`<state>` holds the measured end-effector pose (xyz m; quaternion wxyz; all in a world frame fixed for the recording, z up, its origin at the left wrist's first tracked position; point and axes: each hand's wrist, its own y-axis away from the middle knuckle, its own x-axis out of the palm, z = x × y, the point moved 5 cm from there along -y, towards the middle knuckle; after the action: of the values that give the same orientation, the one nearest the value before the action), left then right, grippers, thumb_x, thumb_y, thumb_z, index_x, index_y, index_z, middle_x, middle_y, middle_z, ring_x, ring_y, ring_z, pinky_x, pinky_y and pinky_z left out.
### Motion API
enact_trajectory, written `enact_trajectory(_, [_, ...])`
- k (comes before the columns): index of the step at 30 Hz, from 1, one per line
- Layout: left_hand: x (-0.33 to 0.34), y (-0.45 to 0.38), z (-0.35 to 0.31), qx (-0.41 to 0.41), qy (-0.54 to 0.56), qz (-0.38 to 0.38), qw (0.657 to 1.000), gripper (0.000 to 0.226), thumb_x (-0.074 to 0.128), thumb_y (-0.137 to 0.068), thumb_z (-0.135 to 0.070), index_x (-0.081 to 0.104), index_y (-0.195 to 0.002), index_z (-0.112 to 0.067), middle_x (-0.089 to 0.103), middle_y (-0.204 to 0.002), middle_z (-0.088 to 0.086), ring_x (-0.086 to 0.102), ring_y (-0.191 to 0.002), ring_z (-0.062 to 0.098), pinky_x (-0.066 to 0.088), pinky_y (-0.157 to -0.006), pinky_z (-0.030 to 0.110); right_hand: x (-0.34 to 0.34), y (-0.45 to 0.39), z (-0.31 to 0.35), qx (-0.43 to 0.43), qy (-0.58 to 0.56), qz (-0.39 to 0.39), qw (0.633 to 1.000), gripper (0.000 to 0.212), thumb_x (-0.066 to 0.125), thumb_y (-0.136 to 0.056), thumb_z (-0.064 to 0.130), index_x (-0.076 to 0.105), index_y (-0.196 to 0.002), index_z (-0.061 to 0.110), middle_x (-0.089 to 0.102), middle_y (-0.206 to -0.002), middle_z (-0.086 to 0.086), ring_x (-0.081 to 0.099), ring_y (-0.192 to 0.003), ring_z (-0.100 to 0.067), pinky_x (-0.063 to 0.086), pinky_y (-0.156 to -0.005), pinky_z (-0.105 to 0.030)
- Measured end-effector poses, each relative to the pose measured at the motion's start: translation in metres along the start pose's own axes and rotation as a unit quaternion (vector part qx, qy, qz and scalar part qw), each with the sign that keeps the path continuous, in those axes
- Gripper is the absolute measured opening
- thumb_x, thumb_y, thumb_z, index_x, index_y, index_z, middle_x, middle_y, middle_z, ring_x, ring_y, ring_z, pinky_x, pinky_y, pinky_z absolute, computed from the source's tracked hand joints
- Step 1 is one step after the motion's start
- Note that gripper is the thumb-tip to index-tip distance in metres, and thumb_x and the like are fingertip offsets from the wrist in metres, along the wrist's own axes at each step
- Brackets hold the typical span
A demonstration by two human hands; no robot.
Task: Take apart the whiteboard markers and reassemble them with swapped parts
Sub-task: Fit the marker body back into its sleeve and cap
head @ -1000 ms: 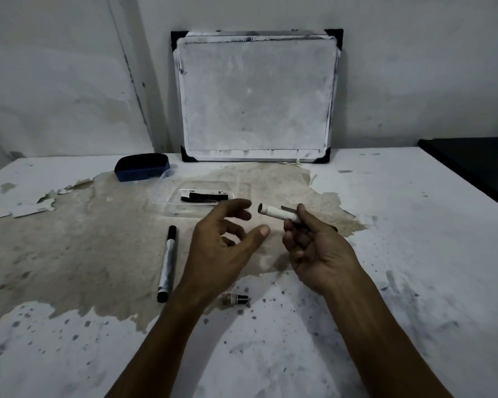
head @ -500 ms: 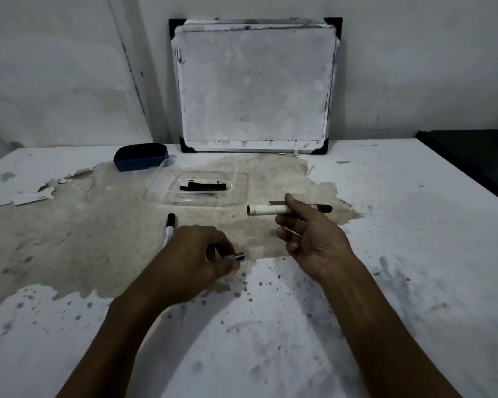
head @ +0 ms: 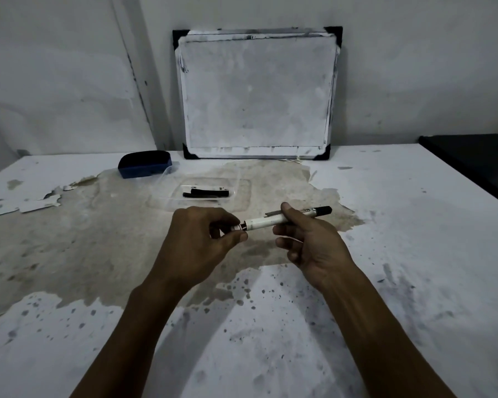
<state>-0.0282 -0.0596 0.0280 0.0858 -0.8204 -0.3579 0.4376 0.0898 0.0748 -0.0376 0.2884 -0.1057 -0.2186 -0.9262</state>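
My right hand (head: 308, 242) holds a white marker barrel (head: 266, 222) level above the table, its black cap end (head: 322, 210) pointing right. My left hand (head: 201, 239) pinches a small marker end piece (head: 239, 227) and presses it against the barrel's open left end. A clear plastic tray (head: 236, 185) behind my hands contains black marker parts (head: 206, 193). The second marker that lay left of my hands is hidden behind my left forearm.
A smudged whiteboard (head: 257, 94) leans on the wall at the back. A blue eraser (head: 145, 163) lies back left. The white table (head: 400, 254) has a large peeled, stained patch in its middle and a dark surface (head: 471, 159) beyond its right edge.
My left hand picked the small end piece up from the table and brought it to the barrel's left end. My right hand turned the barrel level.
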Motion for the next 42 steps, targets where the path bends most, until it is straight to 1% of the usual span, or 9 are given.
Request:
enact_trajectory(4, [0.002,-0.002,0.003,-0.016,0.023,0.007,1.000,0.028,0.083,-0.068,-0.024,0.077,-0.094,-0.016,0.072,-0.071,-0.008,0.064,-0.069,0.003,0.050,-0.060,0.018,0.002,0.001,0.001,-0.030,0.024,0.014,0.999,0.032,0.070,-0.085,0.031,0.075,-0.097,0.001,0.071,-0.064,-0.006,0.061,-0.045,-0.012,0.033,-0.035,-0.018])
enact_trajectory(8, [0.000,-0.003,0.011,-0.083,0.153,0.011,0.985,0.033,0.087,-0.059,-0.016,0.073,-0.088,-0.012,0.074,-0.064,0.002,0.069,-0.057,0.008,0.054,-0.054,0.021,0.004,0.002,0.004,-0.038,0.029,0.038,0.998,0.037,0.068,-0.086,0.030,0.072,-0.102,-0.003,0.069,-0.064,-0.006,0.061,-0.047,-0.013,0.032,-0.036,-0.019])
enact_trajectory(15, [-0.009,0.000,0.001,-0.032,0.218,0.024,0.975,0.023,0.084,-0.057,-0.013,0.074,-0.073,0.001,0.073,-0.065,0.005,0.063,-0.045,0.012,0.051,-0.045,0.023,0.012,0.005,0.002,-0.010,0.012,0.105,0.994,0.036,0.064,-0.088,0.029,0.069,-0.106,-0.002,0.063,-0.058,-0.004,0.060,-0.048,-0.012,0.031,-0.034,-0.018])
enact_trajectory(20, [-0.008,0.000,-0.002,-0.007,0.207,0.023,0.978,0.022,0.085,-0.057,-0.017,0.075,-0.071,-0.003,0.073,-0.067,0.003,0.062,-0.046,0.012,0.050,-0.045,0.020,0.013,0.004,0.004,-0.010,0.010,0.122,0.992,0.024,0.064,-0.088,0.031,0.075,-0.081,0.011,0.061,-0.058,-0.002,0.059,-0.049,-0.012,0.031,-0.035,-0.018])
enact_trajectory(27, [-0.016,0.003,0.007,-0.060,0.159,0.032,0.985,0.043,0.080,-0.053,-0.042,0.075,-0.088,-0.018,0.075,-0.072,-0.004,0.069,-0.064,0.005,0.053,-0.056,0.017,0.011,0.002,0.007,-0.038,0.043,0.096,0.994,0.028,0.062,-0.087,0.039,0.075,-0.075,0.017,0.068,-0.066,-0.001,0.065,-0.059,-0.014,0.031,-0.038,-0.020])
enact_trajectory(30, [-0.047,0.006,0.024,-0.101,0.179,-0.050,0.977,0.034,0.072,-0.062,-0.043,0.074,-0.087,-0.020,0.075,-0.070,-0.005,0.068,-0.062,0.002,0.050,-0.052,0.013,0.009,0.001,0.012,-0.069,-0.008,0.105,0.992,0.015,0.065,-0.084,0.028,0.069,-0.089,0.015,0.050,-0.058,-0.001,0.048,-0.046,-0.012,0.030,-0.035,-0.019])
enact_trajectory(32, [-0.069,0.010,0.042,-0.122,0.179,-0.117,0.969,0.022,0.070,-0.076,-0.034,0.074,-0.084,-0.014,0.074,-0.068,-0.003,0.063,-0.054,0.000,0.045,-0.047,0.011,0.008,0.002,0.018,-0.122,-0.002,0.116,0.986,0.013,0.059,-0.091,0.014,0.068,-0.100,0.013,0.056,-0.063,-0.006,0.054,-0.047,-0.014,0.033,-0.035,-0.021])
enact_trajectory(37, [-0.095,0.025,0.089,-0.172,0.121,-0.171,0.963,0.022,0.067,-0.085,-0.032,0.074,-0.077,-0.013,0.073,-0.063,-0.005,0.058,-0.049,0.004,0.043,-0.048,0.016,0.034,0.017,0.019,-0.229,0.125,0.189,0.947,0.053,0.044,-0.087,-0.020,0.062,-0.125,0.013,0.072,-0.102,-0.018,0.071,-0.083,-0.026,0.053,-0.050,-0.033])
enact_trajectory(42, [-0.078,0.035,0.113,-0.218,0.048,-0.105,0.969,0.020,0.068,-0.085,-0.029,0.075,-0.074,-0.014,0.073,-0.066,0.003,0.063,-0.050,0.010,0.045,-0.052,0.022,0.059,0.020,0.003,-0.254,0.237,0.199,0.916,0.039,0.040,-0.094,0.001,0.074,-0.108,0.014,0.069,-0.090,-0.015,0.066,-0.075,-0.022,0.053,-0.064,-0.035])
